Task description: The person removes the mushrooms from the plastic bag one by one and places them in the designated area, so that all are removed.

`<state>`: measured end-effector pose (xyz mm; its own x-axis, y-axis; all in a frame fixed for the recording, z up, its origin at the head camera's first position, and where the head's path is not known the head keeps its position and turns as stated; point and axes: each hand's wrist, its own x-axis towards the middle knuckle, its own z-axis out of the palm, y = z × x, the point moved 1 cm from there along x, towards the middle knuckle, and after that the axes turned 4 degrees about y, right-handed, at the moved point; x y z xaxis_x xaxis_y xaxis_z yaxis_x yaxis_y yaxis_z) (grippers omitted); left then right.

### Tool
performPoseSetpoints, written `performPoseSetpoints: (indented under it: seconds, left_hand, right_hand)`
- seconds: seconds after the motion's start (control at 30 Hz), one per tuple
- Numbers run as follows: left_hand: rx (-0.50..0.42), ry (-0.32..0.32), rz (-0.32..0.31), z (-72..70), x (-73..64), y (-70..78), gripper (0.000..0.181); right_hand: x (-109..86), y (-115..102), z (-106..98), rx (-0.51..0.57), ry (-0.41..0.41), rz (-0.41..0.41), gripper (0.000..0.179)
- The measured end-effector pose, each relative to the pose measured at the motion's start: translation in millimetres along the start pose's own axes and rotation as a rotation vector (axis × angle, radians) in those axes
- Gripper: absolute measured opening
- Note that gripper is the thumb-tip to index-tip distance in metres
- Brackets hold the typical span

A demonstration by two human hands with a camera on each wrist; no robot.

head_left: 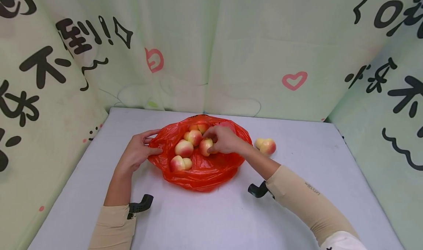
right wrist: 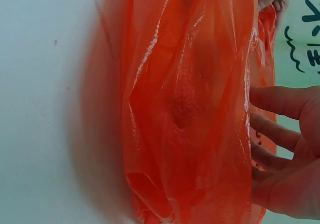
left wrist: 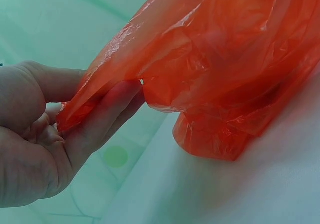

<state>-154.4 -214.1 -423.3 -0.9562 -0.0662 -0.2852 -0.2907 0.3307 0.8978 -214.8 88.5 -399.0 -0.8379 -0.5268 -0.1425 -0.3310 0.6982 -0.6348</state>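
A red plastic bag (head_left: 201,180) lies opened wide on the table, with several yellow-and-pink peaches (head_left: 184,148) inside. At its left edge my left hand (head_left: 137,151) holds the rim; in the left wrist view, thumb and fingers (left wrist: 107,108) lie on either side of the thin plastic. My right hand (head_left: 226,139) reaches into the bag from the right, thumb and fingers around a peach (head_left: 205,147). In the right wrist view the bag's side (right wrist: 190,108) hides the fingertips of the right hand (right wrist: 290,149) and the fruit.
Outside the bag, to its right, yellow-and-pink peaches (head_left: 267,146) sit close together on the white table (head_left: 297,162). Pale green curtains (head_left: 248,51) with black writing and pink hearts hang behind and on both sides.
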Motion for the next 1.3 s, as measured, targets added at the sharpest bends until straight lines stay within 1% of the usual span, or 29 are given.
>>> performPoseSetpoints:
  seconds: [0.3, 0.47, 0.63, 0.83, 1.3]
  left_hand:
    - [0.002, -0.001, -0.003, 0.4, -0.1, 0.4, 0.074]
    - [0.0, -0.001, -0.004, 0.0, -0.7, 0.1, 0.073]
    - [0.001, 0.002, -0.006, -0.1, -0.8, 0.9, 0.074]
    - [0.004, 0.005, -0.006, -0.4, -0.6, 1.4, 0.074]
    - [0.007, 0.001, -0.002, -0.2, -0.3, 0.8, 0.074]
  right_hand:
    - [0.1, -1.0, 8.6, -0.014, -0.013, -0.009, 0.047]
    - [0.5, -0.5, 12.4, -0.045, -0.015, -0.029, 0.046]
    - [1.3, 1.1, 15.2, -0.046, -0.023, -0.022, 0.045]
    - [2.4, 1.5, 16.8, -0.051, -0.027, -0.03, 0.042]
    - [3.7, 4.7, 15.1, -0.043, -0.041, -0.031, 0.046]
